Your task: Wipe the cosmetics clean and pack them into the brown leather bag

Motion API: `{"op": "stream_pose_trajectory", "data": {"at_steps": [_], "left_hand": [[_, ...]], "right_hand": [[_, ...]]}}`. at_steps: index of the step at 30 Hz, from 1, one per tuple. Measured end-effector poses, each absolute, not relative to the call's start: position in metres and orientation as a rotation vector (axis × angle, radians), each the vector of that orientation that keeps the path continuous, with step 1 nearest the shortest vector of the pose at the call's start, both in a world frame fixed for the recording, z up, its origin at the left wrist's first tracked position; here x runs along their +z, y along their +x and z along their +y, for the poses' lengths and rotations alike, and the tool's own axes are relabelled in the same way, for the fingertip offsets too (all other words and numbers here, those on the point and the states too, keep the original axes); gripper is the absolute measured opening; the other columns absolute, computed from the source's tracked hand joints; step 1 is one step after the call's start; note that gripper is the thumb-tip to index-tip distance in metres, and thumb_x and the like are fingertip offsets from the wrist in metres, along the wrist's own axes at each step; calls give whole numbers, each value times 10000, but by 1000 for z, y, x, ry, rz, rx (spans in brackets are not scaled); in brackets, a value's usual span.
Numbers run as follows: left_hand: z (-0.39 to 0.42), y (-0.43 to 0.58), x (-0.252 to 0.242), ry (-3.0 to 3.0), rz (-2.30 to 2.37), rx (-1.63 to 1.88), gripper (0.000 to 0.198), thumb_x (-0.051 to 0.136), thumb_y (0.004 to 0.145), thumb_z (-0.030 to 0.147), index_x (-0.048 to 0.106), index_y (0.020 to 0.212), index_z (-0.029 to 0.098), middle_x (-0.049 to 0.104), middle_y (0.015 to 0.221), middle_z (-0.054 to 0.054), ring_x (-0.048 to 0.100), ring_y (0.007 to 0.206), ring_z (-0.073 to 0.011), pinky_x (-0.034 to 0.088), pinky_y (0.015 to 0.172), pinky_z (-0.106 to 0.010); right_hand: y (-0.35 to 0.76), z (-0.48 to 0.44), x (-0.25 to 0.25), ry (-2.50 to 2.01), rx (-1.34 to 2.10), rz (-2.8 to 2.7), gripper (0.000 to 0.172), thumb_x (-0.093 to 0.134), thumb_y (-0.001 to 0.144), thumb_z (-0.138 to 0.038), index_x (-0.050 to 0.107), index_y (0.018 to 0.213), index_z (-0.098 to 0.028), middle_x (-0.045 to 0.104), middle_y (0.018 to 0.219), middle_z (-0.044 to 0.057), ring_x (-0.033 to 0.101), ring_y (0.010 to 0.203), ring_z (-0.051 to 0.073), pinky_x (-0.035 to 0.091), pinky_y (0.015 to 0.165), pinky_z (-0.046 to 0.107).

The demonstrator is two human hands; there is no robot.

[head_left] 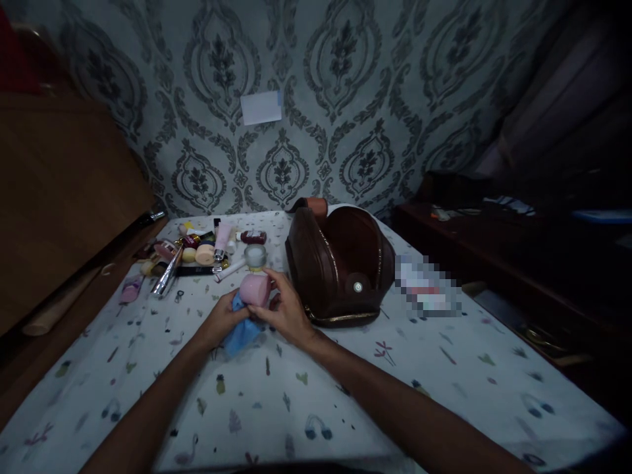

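Observation:
Between my hands is a pink cosmetic jar (253,289), tilted on its side above the tablecloth. My right hand (286,309) grips the jar from the right with thumb and fingers. On the other side, my left hand (223,321) is closed on a blue cloth (241,336), which touches the jar's lower left side and hangs down below it. Just right of my right hand stands a brown leather bag (316,263), its zipped mouth gaping open. A small clear jar (255,255) sits right behind the pink one.
Several cosmetics lie heaped at the back left, among them a pink tube (224,238), a silver tube (166,275) and a dark red bottle (253,236). A blurred-out packet (427,286) lies right of the bag. A wooden board (64,197) borders the left side; patterned wall rises behind.

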State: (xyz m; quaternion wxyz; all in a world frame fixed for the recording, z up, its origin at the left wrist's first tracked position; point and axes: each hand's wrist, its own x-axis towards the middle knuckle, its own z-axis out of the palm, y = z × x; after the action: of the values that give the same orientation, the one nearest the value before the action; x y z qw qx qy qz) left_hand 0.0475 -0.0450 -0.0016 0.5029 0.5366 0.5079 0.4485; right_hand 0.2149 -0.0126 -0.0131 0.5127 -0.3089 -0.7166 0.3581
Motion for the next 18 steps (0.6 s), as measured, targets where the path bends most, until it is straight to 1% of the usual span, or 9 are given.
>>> {"op": "stream_pose_trajectory", "data": {"at_steps": [2,3,5,8,10,13,15,18], "left_hand": [[-46,47,-1,1332,1218,1146,573,775,687,423,616,1148,122,711,969,-57,653,883,-219,522,805,-314],[-46,46,-1,1355,1209,1173,607,762,704,412,590,1212,127,701,1054,-73,644,971,-238,516,863,-332],[-48,44,2,1392,1192,1202,624,739,727,405,565,1263,139,670,1168,-92,608,1101,-266,492,950,-358],[-50,44,6,1421,1171,1204,592,714,767,423,558,1277,165,637,1251,-94,569,1192,-280,461,1020,-370],[-51,45,9,1442,1165,1187,580,690,806,449,544,1297,176,625,1278,-96,554,1223,-279,452,1040,-372],[-51,48,8,1443,1180,1187,606,665,835,492,524,1332,175,629,1283,-99,559,1216,-277,468,1019,-372],[-49,49,5,1406,1192,1194,622,664,827,529,546,1319,167,652,1253,-95,592,1162,-271,482,990,-367],[-46,48,-1,1318,1186,1178,648,655,797,615,611,1250,153,700,1160,-95,637,1066,-269,504,936,-364]], "right_hand": [[215,-14,-13,-771,739,-1787,634,762,720,-291,504,1291,-191,560,1170,107,561,1035,256,506,868,393],[215,-14,-13,-789,686,-1806,608,752,726,-282,506,1273,-181,558,1153,108,563,1039,260,504,883,403],[215,-14,-14,-829,597,-1822,558,733,731,-264,514,1237,-176,551,1123,104,562,1047,266,495,910,418],[216,-12,-14,-886,517,-1819,535,717,725,-254,520,1219,-191,534,1102,94,559,1055,274,488,929,432],[217,-12,-13,-890,508,-1841,532,712,729,-258,526,1224,-199,525,1100,92,560,1053,276,492,928,431],[218,-12,-13,-826,520,-1891,515,699,755,-268,537,1237,-189,524,1111,107,558,1064,277,488,941,428],[217,-12,-13,-760,554,-1897,517,693,763,-259,536,1250,-191,539,1145,117,550,1106,279,469,978,432],[216,-11,-16,-669,676,-1869,584,698,743,-226,508,1295,-219,571,1227,109,549,1162,270,441,1021,429]]}}
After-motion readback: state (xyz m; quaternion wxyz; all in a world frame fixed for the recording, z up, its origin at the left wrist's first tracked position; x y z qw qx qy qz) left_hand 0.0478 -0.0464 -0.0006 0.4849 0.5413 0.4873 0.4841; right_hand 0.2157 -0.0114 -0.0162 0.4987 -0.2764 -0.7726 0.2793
